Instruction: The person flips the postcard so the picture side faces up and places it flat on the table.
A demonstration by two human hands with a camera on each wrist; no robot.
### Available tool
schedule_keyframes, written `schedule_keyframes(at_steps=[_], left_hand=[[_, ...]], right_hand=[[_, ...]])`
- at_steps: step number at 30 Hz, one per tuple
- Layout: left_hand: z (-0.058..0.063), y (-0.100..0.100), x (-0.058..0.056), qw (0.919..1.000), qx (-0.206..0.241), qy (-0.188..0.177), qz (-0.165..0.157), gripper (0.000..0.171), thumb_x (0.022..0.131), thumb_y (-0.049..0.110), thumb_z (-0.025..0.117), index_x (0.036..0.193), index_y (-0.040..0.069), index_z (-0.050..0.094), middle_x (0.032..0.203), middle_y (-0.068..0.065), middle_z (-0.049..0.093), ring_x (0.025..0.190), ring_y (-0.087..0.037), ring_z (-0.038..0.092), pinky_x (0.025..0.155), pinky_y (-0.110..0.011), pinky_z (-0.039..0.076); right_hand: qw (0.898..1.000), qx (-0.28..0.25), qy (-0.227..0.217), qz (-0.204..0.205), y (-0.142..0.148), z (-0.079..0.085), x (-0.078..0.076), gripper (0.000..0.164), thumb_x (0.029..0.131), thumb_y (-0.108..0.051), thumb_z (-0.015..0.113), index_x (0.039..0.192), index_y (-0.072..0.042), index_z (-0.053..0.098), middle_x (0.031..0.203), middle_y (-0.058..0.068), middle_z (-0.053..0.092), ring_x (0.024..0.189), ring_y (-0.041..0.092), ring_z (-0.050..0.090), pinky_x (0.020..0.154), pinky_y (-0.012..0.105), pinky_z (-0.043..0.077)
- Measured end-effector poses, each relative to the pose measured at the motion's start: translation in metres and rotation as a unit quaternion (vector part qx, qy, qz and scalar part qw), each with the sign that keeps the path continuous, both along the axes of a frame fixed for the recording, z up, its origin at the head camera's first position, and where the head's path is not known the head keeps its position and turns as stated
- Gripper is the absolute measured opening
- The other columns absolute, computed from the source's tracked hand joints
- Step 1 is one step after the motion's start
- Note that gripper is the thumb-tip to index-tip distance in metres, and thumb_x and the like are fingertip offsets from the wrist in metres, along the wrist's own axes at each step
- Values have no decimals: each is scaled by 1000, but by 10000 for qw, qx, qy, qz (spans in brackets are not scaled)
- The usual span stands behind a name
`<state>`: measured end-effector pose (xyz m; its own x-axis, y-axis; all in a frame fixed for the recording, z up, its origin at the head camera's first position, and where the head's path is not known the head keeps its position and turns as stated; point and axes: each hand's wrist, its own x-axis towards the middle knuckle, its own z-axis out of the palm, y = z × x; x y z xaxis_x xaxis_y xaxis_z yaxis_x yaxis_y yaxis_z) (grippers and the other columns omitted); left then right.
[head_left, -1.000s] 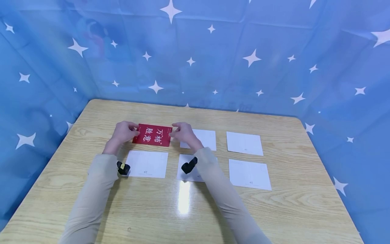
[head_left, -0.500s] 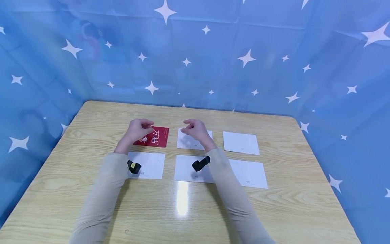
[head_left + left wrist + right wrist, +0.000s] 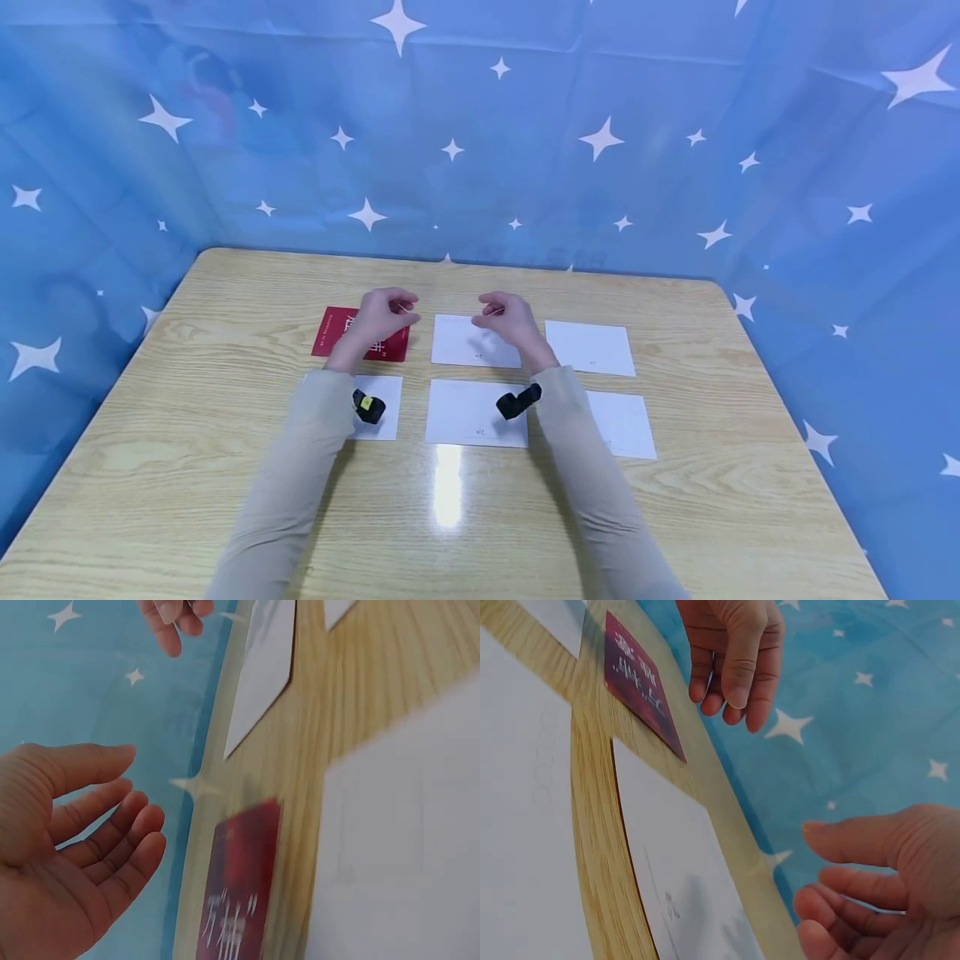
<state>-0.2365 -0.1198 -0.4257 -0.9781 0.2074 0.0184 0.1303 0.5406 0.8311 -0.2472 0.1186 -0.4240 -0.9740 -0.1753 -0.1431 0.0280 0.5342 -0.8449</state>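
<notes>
Red card (image 3: 334, 328): let go; seems done.
Left hand (image 3: 380, 317), right hand (image 3: 510, 319): fingers loose, empty, moved right, near white card (image 3: 467, 343).

White Chinese characters are printed on the red card (image 3: 336, 331). In the left wrist view 万“柿” is read, the second character set in quotation marks; the same pair is seen upside down in the right wrist view, with 胜意 made out less sharply beside it. Smaller white print along the card's edge is too fine to be read. Tiny dark marks are noted on the far middle white card (image 3: 456, 340) and near middle white card (image 3: 467, 408), unreadable. Faint shapes low on the blue backdrop (image 3: 525, 108) cannot be deciphered.
</notes>
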Motion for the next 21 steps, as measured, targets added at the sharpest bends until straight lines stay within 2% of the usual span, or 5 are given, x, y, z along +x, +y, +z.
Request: schedule_keyframes(at_steps=[3, 8, 13, 21], left_hand=[[-3, 9, -3, 9999, 90, -68, -93, 41, 85, 7, 68, 122, -6, 56, 112, -21, 58, 98, -29, 55, 84, -38, 49], [-7, 22, -5, 9989, 164, -406, -148, 50, 82, 10, 71, 125, -6, 52, 118, -22, 55, 102, -30, 53, 88, -38, 47], [-10, 32, -8, 9969, -4, -762, -176, 59, 79, 15, 75, 129, -3, 49, 126, -18, 51, 109, -29, 50, 92, -38, 45], [-16, 41, -12, 9953, -137, -945, -150, 64, 78, 13, 76, 132, -3, 46, 128, -16, 49, 114, -29, 47, 97, -38, 42]], right_hand=[[10000, -16, -15, -18, 11, -3, -1, 46, 85, -10, 68, 128, 0, 54, 113, 18, 57, 101, 28, 54, 81, 35, 47], [9993, -288, -228, -66, 28, -6, 0, 51, 84, -7, 69, 131, -1, 50, 121, 20, 52, 105, 30, 51, 84, 39, 46], [9988, 25, -475, -115, 34, -8, -2, 54, 83, -7, 70, 132, -2, 49, 126, 17, 48, 109, 30, 48, 88, 40, 44], [9981, 506, -355, -83, 38, -15, -3, 51, 81, -6, 72, 128, -1, 52, 117, 15, 52, 102, 27, 46, 85, 37, 41]])
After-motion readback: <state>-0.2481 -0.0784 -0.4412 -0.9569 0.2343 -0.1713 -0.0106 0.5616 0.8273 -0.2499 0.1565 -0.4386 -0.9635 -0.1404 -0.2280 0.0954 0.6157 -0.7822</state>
